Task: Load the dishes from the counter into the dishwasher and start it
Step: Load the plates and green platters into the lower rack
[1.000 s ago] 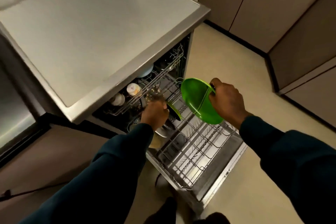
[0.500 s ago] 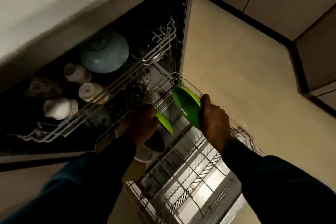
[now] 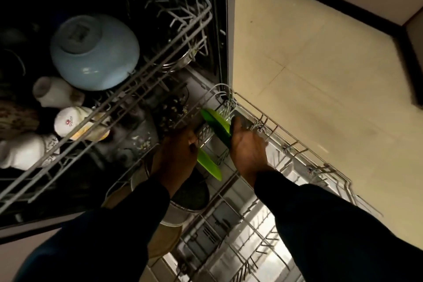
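Observation:
The dishwasher stands open with its lower rack (image 3: 295,149) pulled out over the floor. My right hand (image 3: 247,144) holds a green plate (image 3: 217,125) on edge at the rack's far end, among the tines. Just to its left, my left hand (image 3: 178,153) grips a second green plate (image 3: 208,163), also on edge in the rack. Below my left hand, a dark-lined bowl (image 3: 190,199) and a tan dish (image 3: 164,240) sit in the rack, partly hidden by my sleeve.
The upper rack (image 3: 142,80) is pushed partly in and holds an upturned pale blue bowl (image 3: 93,52) and several white cups (image 3: 68,121). The near half of the lower rack shows bare tines. Cream floor (image 3: 320,64) and cabinet fronts lie to the right.
My head dropped and moved closer to the dishwasher. My right hand carried the green plate down and forward into the far end of the lower rack. My left hand stayed at the other green plate.

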